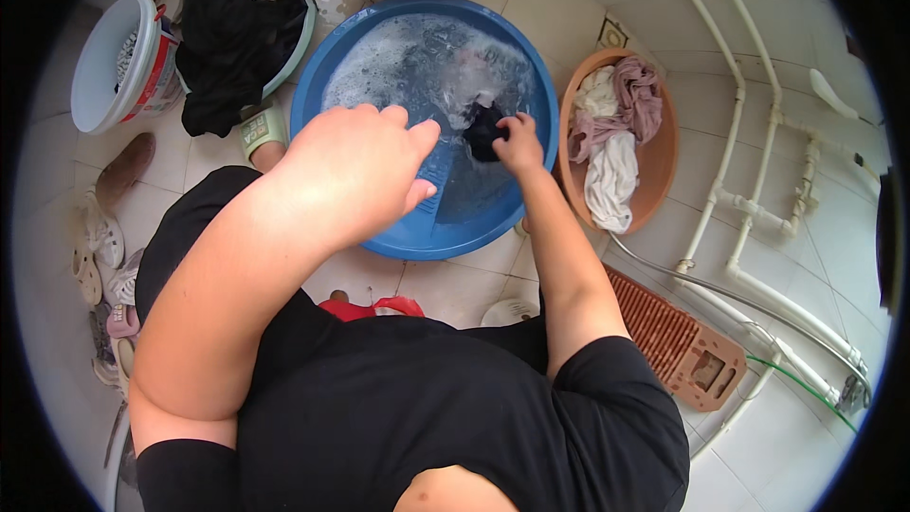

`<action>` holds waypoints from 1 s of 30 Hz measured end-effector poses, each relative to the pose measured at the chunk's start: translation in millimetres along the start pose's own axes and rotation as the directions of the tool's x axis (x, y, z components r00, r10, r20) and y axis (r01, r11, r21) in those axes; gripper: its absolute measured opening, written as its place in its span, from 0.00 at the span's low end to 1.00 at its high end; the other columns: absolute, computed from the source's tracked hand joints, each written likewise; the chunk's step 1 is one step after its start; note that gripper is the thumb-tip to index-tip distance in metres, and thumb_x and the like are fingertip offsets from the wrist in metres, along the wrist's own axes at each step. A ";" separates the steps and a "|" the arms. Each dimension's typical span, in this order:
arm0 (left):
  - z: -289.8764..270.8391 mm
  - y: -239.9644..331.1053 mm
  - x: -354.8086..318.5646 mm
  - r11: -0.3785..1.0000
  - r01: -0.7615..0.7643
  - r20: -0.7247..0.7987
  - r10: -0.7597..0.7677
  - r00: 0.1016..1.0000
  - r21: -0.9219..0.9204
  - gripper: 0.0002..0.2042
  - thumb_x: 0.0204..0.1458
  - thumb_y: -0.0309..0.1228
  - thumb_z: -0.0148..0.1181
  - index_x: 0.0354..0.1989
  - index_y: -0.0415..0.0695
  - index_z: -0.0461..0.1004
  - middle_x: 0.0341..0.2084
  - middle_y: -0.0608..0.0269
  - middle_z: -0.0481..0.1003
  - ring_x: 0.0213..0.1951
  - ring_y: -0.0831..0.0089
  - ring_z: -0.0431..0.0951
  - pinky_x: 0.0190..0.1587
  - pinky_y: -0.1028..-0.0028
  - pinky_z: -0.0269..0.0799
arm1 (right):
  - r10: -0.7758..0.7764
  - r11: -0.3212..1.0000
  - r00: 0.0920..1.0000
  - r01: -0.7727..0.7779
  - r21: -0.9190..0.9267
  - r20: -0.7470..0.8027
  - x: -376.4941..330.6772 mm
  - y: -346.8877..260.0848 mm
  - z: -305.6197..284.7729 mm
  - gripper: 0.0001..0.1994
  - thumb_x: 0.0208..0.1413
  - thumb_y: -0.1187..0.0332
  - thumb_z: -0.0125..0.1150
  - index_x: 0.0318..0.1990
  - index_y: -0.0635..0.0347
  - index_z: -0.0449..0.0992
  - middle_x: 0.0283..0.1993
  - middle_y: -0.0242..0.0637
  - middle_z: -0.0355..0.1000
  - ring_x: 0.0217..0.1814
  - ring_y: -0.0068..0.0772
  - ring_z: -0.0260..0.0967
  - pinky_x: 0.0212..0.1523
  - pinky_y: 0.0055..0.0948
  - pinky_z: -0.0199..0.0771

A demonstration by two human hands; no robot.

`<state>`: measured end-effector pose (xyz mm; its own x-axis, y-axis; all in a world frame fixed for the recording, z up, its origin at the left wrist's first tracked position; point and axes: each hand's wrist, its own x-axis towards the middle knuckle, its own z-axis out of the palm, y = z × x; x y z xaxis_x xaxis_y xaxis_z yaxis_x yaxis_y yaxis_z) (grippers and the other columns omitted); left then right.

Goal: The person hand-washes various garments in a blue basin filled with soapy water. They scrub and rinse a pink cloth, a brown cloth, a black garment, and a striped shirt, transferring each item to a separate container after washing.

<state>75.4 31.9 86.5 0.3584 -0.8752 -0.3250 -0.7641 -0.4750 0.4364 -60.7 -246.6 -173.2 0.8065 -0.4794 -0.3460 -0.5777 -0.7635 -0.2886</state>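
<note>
A large blue basin (542,57) of foamy water stands in front of me, with a ribbed washboard surface on its inside. My right hand (519,142) reaches to the basin's right side, with its fingers closed on a dark wet cloth (482,134). Part of the cloth lies in the water. Higher up and nearer to me, my left hand (374,166) hangs over the basin's left part. Its thumb and forefinger are apart and nothing shows between them; the other fingers are mostly hidden behind the back of the hand.
An orange tub (665,166) with pink and white clothes stands right of the basin. Black clothes (237,19) heap over a pale basin at left. White buckets (114,100) stand left and behind. A brown washboard (654,318), pipes (744,133) and a hose lie along the right wall.
</note>
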 end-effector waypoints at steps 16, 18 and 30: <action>3.7 12.1 19.9 0.996 0.084 0.200 -0.076 0.977 -0.032 0.24 0.44 0.36 0.60 0.50 0.41 0.66 0.45 0.50 0.69 0.45 0.56 0.71 0.46 0.62 0.67 | -0.208 0.907 0.978 0.183 -0.380 -0.024 10.9 50.9 103.4 0.22 0.40 0.63 0.60 0.45 0.61 0.70 0.52 0.49 0.65 0.54 0.48 0.62 0.53 0.36 0.64; 6.5 12.4 18.7 0.995 0.096 0.205 -0.090 0.975 -0.020 0.24 0.44 0.36 0.60 0.50 0.41 0.66 0.45 0.50 0.69 0.45 0.56 0.71 0.46 0.63 0.67 | 0.052 0.943 0.989 -0.003 -0.333 0.140 2.3 23.4 99.7 0.24 0.42 0.65 0.59 0.50 0.60 0.67 0.57 0.48 0.59 0.57 0.48 0.58 0.55 0.35 0.62; 20.9 11.8 15.6 0.999 0.006 0.086 -0.009 0.996 0.033 0.17 0.47 0.41 0.58 0.40 0.41 0.68 0.31 0.55 0.72 0.36 0.60 0.75 0.37 0.65 0.71 | 0.327 0.812 0.924 -0.382 0.441 0.198 -15.1 34.5 104.7 0.19 0.37 0.71 0.60 0.41 0.65 0.70 0.33 0.46 0.72 0.35 0.45 0.72 0.38 0.38 0.73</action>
<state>60.7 14.6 69.0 0.3177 -0.8597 -0.4000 -0.7790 -0.4772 0.4067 -106.0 -220.5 -271.4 0.5310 -0.6072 -0.5911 -0.8330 -0.2461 -0.4955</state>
